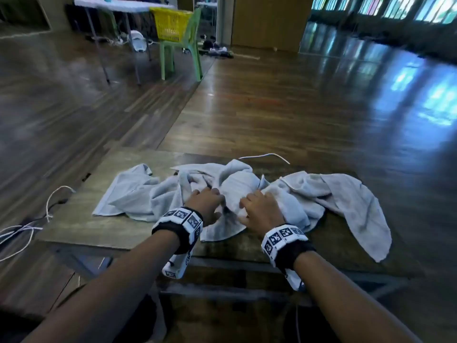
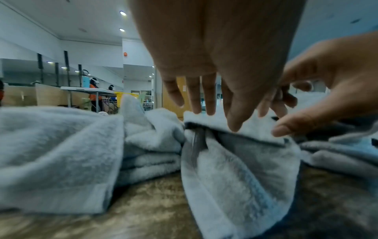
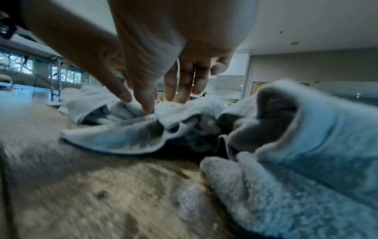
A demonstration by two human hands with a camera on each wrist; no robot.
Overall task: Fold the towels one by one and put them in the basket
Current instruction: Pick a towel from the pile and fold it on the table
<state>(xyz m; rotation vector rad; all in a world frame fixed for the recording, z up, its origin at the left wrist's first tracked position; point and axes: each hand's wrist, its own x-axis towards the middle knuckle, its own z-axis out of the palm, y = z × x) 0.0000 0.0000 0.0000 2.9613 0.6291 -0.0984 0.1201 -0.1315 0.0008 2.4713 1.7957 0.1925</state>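
Crumpled pale grey-blue towels (image 1: 131, 194) lie in a heap across a low wooden table (image 1: 99, 231); one end hangs over the right edge (image 1: 366, 219). Both my hands are on the middle towel (image 1: 230, 184). My left hand (image 1: 217, 196) reaches down with straight fingers whose tips touch the towel's raised fold (image 2: 235, 169). Right beside it, my right hand (image 1: 247, 206) has its thumb and fingertips (image 3: 147, 105) on the same bunched cloth (image 3: 122, 137). Neither hand is closed round the cloth. The yellow basket (image 1: 170, 26) stands far off on a green chair (image 1: 183, 53).
White cords lie at the table's left edge (image 1: 24, 231) and behind the towels (image 1: 267, 154). A white folding table (image 1: 118, 6) stands beside the chair. Glossy wooden floor stretches between my table and the basket. People stand at distant tables (image 2: 95, 95).
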